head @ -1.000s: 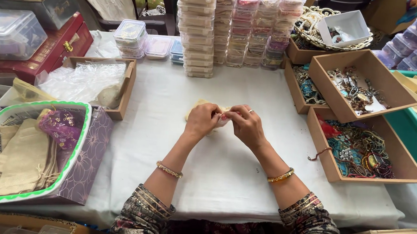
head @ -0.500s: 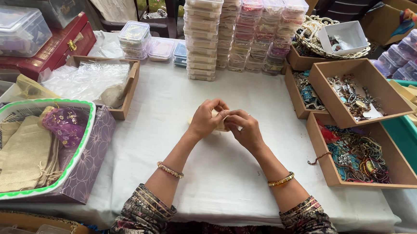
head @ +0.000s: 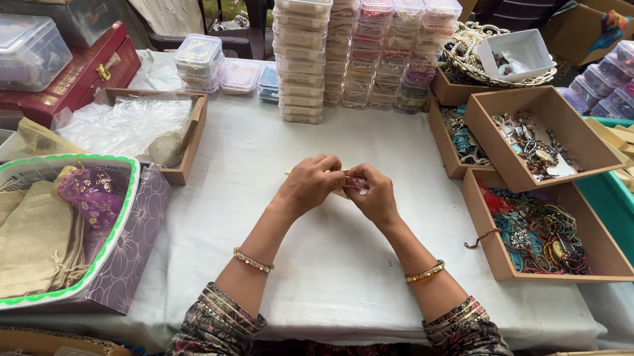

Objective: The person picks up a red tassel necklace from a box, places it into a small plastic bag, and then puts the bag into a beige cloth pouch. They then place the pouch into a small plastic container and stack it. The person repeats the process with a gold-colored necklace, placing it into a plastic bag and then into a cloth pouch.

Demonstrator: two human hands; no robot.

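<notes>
Both hands, left hand (head: 307, 187) & right hand (head: 374, 196), pinch a small pinkish jewellery piece (head: 355, 182) w/ beige pouch (head: 340, 190) over white-clothed worktop (head: 340, 275); looks mid-packing.

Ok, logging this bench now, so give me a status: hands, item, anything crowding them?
Left hand and right hand pinched together on a small pale pouch with something pink. Held just above the white tablecloth. Nothing crowding.

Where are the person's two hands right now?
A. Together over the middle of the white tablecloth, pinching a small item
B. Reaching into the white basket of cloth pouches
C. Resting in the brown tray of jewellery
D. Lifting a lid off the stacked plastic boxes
A: the left hand and right hand meet over the white tablecloth, fingertips closed on a small item.
</notes>
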